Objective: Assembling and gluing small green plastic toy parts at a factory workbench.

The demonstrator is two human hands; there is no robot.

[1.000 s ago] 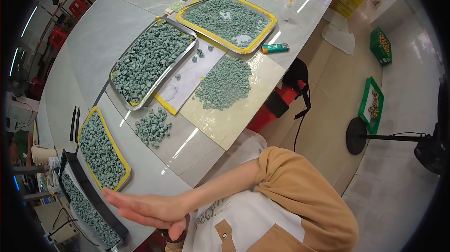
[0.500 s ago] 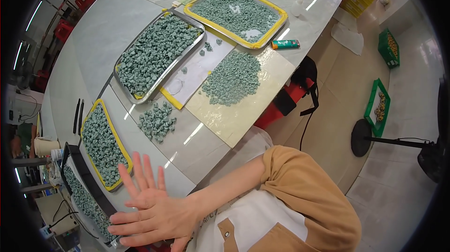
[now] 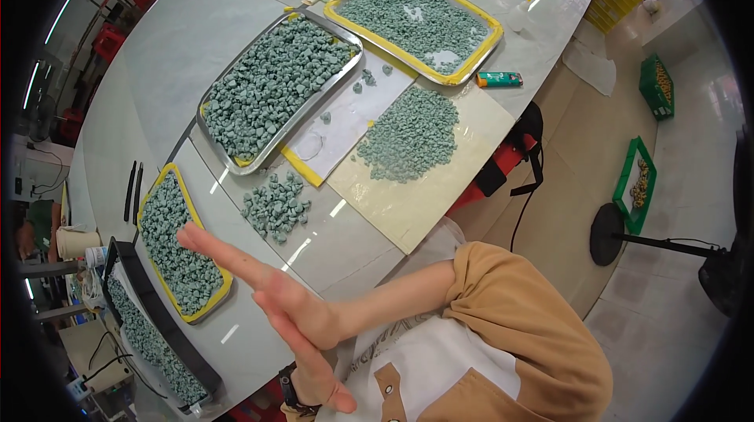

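Note:
My right hand (image 3: 271,288) reaches in from the right, seen edge-on, its fingers straight and laid together, pointing toward a yellow-rimmed tray (image 3: 146,249) of green stone chips. My left hand (image 3: 308,363), with a dark watch on the wrist, rises from the lower edge against the right palm. Its thumb sticks out, while its other fingers are partly hidden by the right hand. I see nothing held in either. Just beyond them lies a loose pile of green stones (image 3: 276,206) on the table.
Nearby are a metal tray (image 3: 357,55) of larger stones, another yellow-rimmed tray (image 3: 496,33), a cream board (image 3: 408,222) with a finer pile (image 3: 412,135), a teal lighter (image 3: 499,79), a black tray (image 3: 118,253) and two dark tweezers-like tools (image 3: 133,190). A person's arm (image 3: 30,235) shows far left.
My hands were spread and overlapping with fingers apart. Now the right hand has turned edge-on with fingers together, and the left hand and watch have come into sight below it. The view shifted slightly.

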